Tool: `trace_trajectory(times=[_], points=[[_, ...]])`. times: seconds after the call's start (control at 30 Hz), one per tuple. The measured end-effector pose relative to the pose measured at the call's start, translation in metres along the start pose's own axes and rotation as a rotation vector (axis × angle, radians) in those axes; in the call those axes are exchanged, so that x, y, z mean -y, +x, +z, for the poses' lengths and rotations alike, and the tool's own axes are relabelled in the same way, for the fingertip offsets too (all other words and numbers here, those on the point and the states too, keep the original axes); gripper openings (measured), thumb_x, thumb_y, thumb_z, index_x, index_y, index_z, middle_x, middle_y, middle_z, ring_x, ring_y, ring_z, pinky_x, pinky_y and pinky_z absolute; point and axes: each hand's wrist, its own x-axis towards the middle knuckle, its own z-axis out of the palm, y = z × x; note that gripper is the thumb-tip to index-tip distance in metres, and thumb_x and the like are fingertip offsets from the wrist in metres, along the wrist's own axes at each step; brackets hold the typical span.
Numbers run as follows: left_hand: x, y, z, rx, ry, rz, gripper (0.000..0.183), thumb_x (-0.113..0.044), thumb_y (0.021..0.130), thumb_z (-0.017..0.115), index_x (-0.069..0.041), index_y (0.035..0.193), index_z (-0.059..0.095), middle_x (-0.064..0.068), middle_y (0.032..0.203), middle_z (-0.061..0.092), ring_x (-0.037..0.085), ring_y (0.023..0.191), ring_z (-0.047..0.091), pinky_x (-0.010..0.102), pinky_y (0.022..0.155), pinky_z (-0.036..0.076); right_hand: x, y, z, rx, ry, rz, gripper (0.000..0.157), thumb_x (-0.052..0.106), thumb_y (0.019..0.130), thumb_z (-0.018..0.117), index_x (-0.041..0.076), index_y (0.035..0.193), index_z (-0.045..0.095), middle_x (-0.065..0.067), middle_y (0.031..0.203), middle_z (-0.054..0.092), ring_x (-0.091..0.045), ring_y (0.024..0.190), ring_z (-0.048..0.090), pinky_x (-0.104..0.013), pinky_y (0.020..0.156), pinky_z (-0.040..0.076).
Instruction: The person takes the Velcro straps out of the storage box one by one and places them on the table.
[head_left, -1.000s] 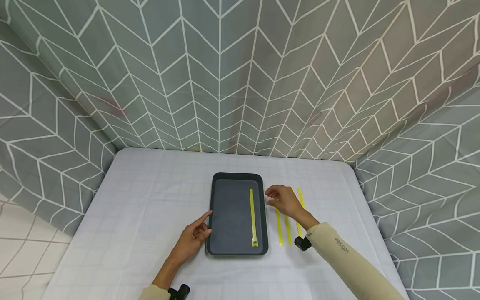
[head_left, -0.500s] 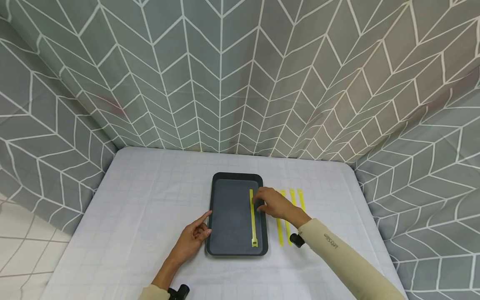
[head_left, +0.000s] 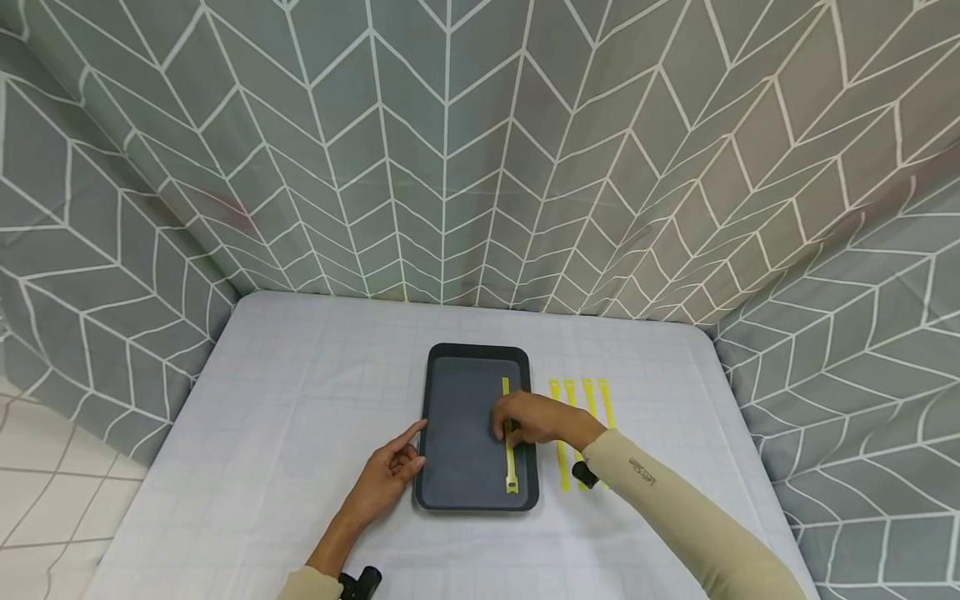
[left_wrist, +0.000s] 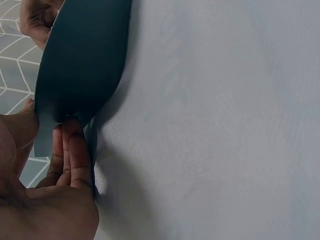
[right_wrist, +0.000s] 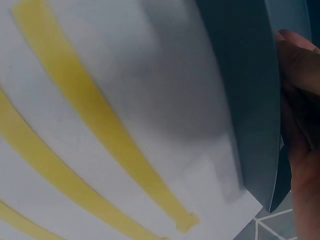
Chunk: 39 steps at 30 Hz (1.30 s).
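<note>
A dark grey rectangular tray (head_left: 461,433) lies on the white-covered table. One yellow strap (head_left: 511,479) with a slotted end lies lengthwise along its right side. My left hand (head_left: 378,483) holds the tray's left edge, thumb and forefinger at the rim (left_wrist: 47,90) and the other fingers curled against the outer wall. Inside the tray, my right hand (head_left: 528,417) is over the middle of the strap, with thumb and fingers bent on either side of it. Whether they pinch it cannot be made out; the right wrist view has the tray wall (right_wrist: 250,100) in front.
Several more yellow straps (head_left: 562,462) lie side by side on the table right of the tray, partly under the right forearm. The nearest strap (right_wrist: 95,105) runs beside the tray wall. A grey patterned curtain (head_left: 480,167) surrounds the table's back and sides.
My right hand has moved left from above the straps on the table, over the tray's right rim, down to the strap inside. The left hand has kept its place.
</note>
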Motion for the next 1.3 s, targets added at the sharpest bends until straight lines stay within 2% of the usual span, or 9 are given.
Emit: trace_trajectory(times=[0.2,0.47,0.67,0.93,1.13,1.3], points=[[-0.0005,0.0006,0.0007,0.019,-0.008,0.003,0.058,-0.004,0.096,0.065,-0.006,0.15,0.046,0.012,0.094,0.056,0.006,0.069,0.047,0.02,0.064,0.041,0.0043,0.0005,-0.0004,0.057,-0.038,0.037,0.014,0.011,0.083,0.082,0.017,0.092,0.073,0.008,0.101,0.065,-0.01,0.101,0.058,-0.027,0.09,0.05],[-0.0031,0.0015,0.001,0.018,-0.019,-0.009,0.058,-0.005,0.095,0.066,-0.006,0.15,0.046,0.012,0.094,0.056,0.006,0.068,0.046,0.02,0.063,0.04,0.0023,0.0027,0.0027,0.091,-0.127,0.021,0.016,0.011,0.082,0.084,0.022,0.087,0.073,0.011,0.098,0.061,-0.009,0.102,0.056,-0.024,0.087,0.049],[-0.0039,0.0041,0.0007,0.01,0.0,0.002,0.057,-0.005,0.096,0.065,-0.009,0.149,0.048,0.01,0.092,0.056,0.006,0.068,0.047,0.02,0.063,0.042,0.0004,0.0039,0.0028,0.076,-0.175,-0.001,0.017,0.013,0.079,0.086,0.023,0.08,0.072,0.012,0.094,0.058,-0.009,0.103,0.055,-0.022,0.085,0.049],[-0.0026,0.0041,0.0011,-0.006,0.003,-0.036,0.057,-0.004,0.095,0.066,-0.011,0.149,0.049,0.01,0.093,0.056,0.007,0.069,0.047,0.02,0.064,0.041,0.0025,0.0059,0.004,0.061,-0.207,-0.044,0.021,0.006,0.078,0.085,0.02,0.079,0.07,0.01,0.089,0.058,-0.008,0.093,0.054,-0.018,0.078,0.048],[-0.0019,0.0025,0.0006,-0.008,-0.001,-0.016,0.058,-0.004,0.095,0.066,-0.006,0.149,0.047,0.011,0.094,0.056,0.007,0.067,0.045,0.021,0.062,0.039,0.0055,0.0054,0.0081,0.064,-0.255,-0.021,0.025,0.004,0.078,0.084,0.022,0.075,0.066,0.012,0.085,0.057,-0.005,0.086,0.051,-0.016,0.071,0.046],[-0.0029,0.0009,0.0014,-0.007,-0.001,-0.03,0.058,-0.003,0.095,0.066,-0.007,0.149,0.047,0.011,0.094,0.056,0.006,0.067,0.044,0.02,0.062,0.039,0.007,0.0047,0.0094,0.072,-0.27,-0.001,0.028,0.003,0.079,0.083,0.023,0.073,0.065,0.012,0.084,0.057,-0.005,0.083,0.05,-0.017,0.067,0.045]])
